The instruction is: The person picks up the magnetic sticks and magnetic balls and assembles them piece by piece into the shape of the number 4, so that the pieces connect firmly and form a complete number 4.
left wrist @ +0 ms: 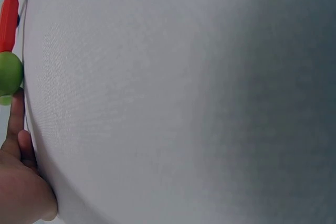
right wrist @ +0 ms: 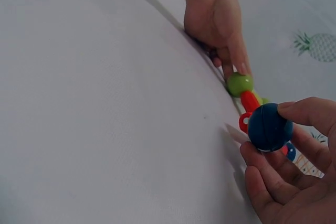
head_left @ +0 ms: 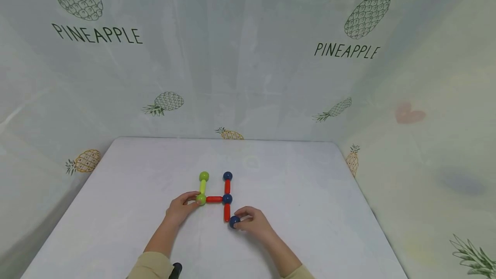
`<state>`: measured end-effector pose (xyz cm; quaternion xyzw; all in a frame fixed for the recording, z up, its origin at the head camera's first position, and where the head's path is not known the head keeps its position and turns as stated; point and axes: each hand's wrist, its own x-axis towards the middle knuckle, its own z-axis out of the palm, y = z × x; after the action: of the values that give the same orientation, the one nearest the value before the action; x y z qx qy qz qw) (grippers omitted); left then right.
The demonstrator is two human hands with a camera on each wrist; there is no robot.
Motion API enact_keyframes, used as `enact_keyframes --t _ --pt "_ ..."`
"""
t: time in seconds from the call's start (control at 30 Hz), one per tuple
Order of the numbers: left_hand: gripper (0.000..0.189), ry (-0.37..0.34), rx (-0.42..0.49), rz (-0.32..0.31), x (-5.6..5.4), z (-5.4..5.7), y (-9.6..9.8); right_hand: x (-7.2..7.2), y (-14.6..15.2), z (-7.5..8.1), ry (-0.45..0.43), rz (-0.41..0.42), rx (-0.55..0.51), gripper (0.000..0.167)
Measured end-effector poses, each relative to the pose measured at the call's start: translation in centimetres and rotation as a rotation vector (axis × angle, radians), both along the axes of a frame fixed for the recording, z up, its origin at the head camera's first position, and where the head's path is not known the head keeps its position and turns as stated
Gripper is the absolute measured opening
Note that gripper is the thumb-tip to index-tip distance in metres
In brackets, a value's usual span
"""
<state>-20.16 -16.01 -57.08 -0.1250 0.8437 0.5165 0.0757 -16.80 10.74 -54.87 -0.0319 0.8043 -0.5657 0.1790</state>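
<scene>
On the white table lies a joined figure of balls and rods. A green ball tops a yellow-green rod, which meets a second green ball. My left hand pinches that second ball between thumb and fingers. From it a red rod runs to a middle blue ball. One red rod goes up to another blue ball; a further red rod points down. Beside its lower end, my right hand holds a loose-looking blue ball with thumb and fingers.
The white tabletop spreads around the figure. Behind and beside it hangs a pale cloth printed with pineapples. A dark rounded object shows at the left sleeve.
</scene>
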Motion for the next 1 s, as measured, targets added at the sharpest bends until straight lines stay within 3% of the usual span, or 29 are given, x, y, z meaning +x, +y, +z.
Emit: enact_keyframes --t 0.53,1.0 --pt "0.038 0.015 -0.005 -0.006 0.1 0.2 0.1 0.6 -0.6 -0.5 -0.017 0.018 0.008 0.024" --pt "0.039 0.011 -0.022 -0.010 0.2 0.5 0.1 1.1 -1.2 -0.8 0.035 0.028 0.014 0.023"
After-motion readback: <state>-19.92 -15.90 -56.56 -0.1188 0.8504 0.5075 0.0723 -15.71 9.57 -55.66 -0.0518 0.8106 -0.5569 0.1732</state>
